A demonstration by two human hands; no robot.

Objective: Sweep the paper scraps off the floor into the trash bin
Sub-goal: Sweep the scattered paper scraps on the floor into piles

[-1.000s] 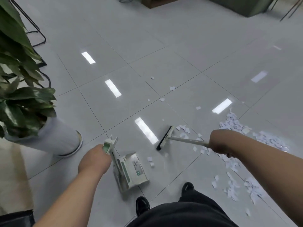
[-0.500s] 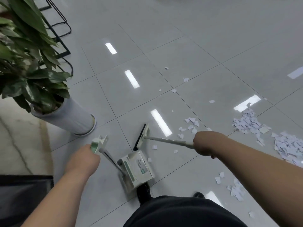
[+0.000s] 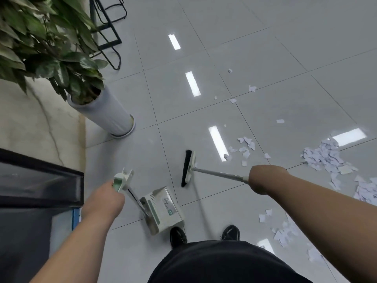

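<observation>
At the floor's left edge sits a dark, bag-lined container (image 3: 40, 180), which I take to be the trash bin. Behind it a leafy plant (image 3: 51, 37) leans out of a tall white pot (image 3: 106, 113) standing where the beige stone strip meets the grey tiles.

The left grip (image 3: 104, 199) is curled round the green-and-white top of the dustpan handle (image 3: 122, 178). It keeps the dustpan (image 3: 161, 209) low beside the left shoe (image 3: 178, 235), probably so that the pan is ready to catch a sweep. Whether the pan holds any paper I cannot tell.

Just beyond the pan is the broom head (image 3: 188, 168), bristles turned toward the bin side. Its pale shaft (image 3: 220, 174) runs right into the right grip (image 3: 263, 178), which is closed round the shaft's end. The long reach likely lets the person draw litter in without stepping.

The paper scraps (image 3: 326, 158) lie well apart from the pan, heaped toward the floor's right edge, with strays between and farther out. Most of the job looks undone.

The floor (image 3: 265, 48) is glossy grey tile and mirrors the ceiling lights. A black metal frame (image 3: 108, 27) stands at its far left corner.
</observation>
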